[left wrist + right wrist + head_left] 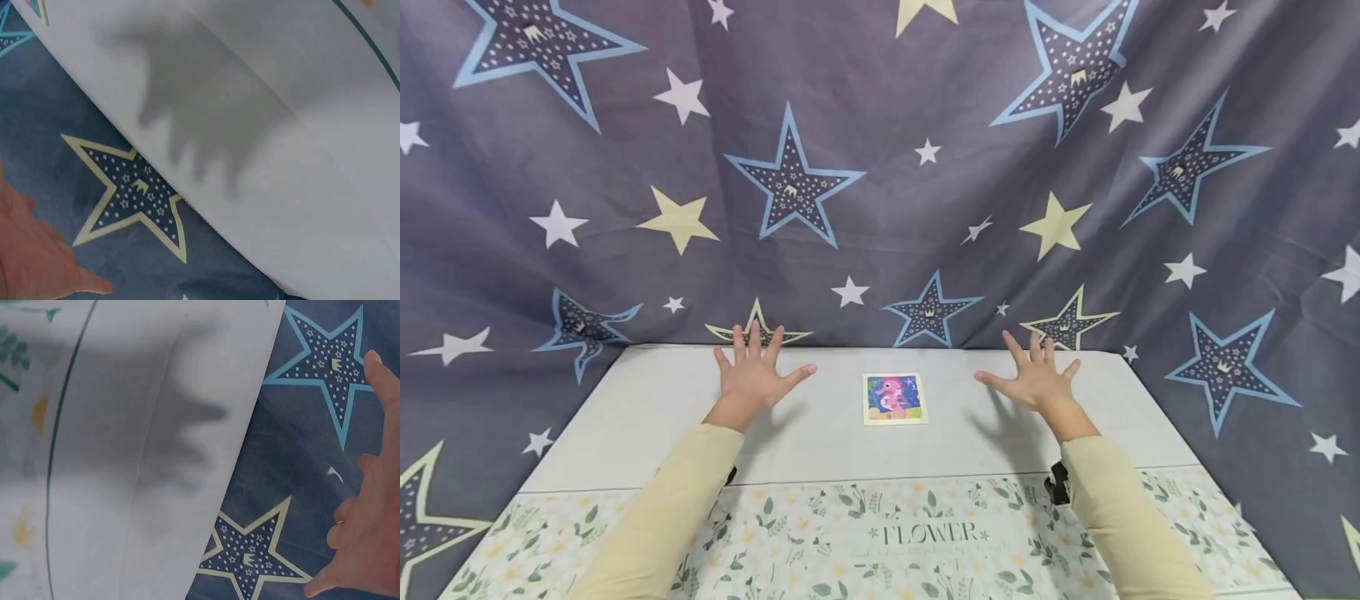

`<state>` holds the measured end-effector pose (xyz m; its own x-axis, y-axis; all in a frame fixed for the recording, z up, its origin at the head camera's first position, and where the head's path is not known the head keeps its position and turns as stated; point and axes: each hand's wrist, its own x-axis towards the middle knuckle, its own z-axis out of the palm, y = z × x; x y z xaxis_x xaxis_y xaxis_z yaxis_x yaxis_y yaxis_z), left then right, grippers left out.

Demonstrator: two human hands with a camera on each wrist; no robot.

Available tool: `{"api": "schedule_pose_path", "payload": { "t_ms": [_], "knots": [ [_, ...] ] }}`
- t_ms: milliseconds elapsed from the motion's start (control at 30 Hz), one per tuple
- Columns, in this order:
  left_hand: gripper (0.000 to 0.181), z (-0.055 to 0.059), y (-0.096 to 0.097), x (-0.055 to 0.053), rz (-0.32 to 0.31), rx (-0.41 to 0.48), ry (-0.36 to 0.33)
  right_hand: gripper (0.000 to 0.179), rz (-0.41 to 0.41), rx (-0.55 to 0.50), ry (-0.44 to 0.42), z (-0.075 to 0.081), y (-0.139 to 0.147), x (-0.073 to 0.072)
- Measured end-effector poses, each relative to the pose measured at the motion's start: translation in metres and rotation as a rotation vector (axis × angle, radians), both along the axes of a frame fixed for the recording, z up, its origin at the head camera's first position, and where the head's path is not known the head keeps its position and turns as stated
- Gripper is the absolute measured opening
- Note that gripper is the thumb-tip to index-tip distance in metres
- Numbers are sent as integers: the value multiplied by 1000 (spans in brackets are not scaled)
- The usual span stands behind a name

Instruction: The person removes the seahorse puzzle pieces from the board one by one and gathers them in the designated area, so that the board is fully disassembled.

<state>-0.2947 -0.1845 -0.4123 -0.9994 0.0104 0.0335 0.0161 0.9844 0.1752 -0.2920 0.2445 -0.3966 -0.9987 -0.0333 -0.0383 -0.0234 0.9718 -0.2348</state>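
Note:
Both hands are held above the table with fingers spread wide and nothing in them. My left hand (751, 379) is over the left part of the white cloth, thumb pointing inward; its side also shows in the left wrist view (37, 250). On the other side, my right hand (1037, 383) mirrors it, and the right wrist view shows its spread fingers (381, 381). Between the two hands a small square picture puzzle (895, 398) lies flat, with a pink seahorse on a blue ground and a pale border. Shadows of both hands fall on the cloth.
The table bears a cloth (850, 458), white at the back and printed with flowers and the word FLOWER at the front. A dark grey curtain (880, 167) with stars hangs directly behind the table's far edge and along both sides.

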Motion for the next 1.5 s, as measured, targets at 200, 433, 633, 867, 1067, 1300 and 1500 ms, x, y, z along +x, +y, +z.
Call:
{"api": "schedule_pose_path", "payload": {
  "t_ms": [200, 433, 633, 867, 1067, 1300, 1500],
  "knots": [
    [100, -5, 12, -1, -15, 23, -22, 97, 15, -22, -2, -10, -9, -4],
    [98, -15, 28, -5, -61, 39, -13, 96, 29, -71, 1, -19, -23, -5],
    [95, -22, 43, -5, -110, 81, -20, 93, 48, -110, 25, -33, -35, -6],
    [95, -34, 61, -4, -151, 148, -15, 85, 81, -172, 80, -47, -50, -6],
    [91, -47, 78, -4, -233, 235, 23, 79, 119, -217, 101, -60, -64, -4],
    [88, -60, 94, -4, -257, 292, -9, 75, 137, -269, 86, -78, -82, -6],
    [85, -68, 101, -5, -276, 278, 5, 71, 161, -274, 105, -89, -93, -8]
  ]
}}
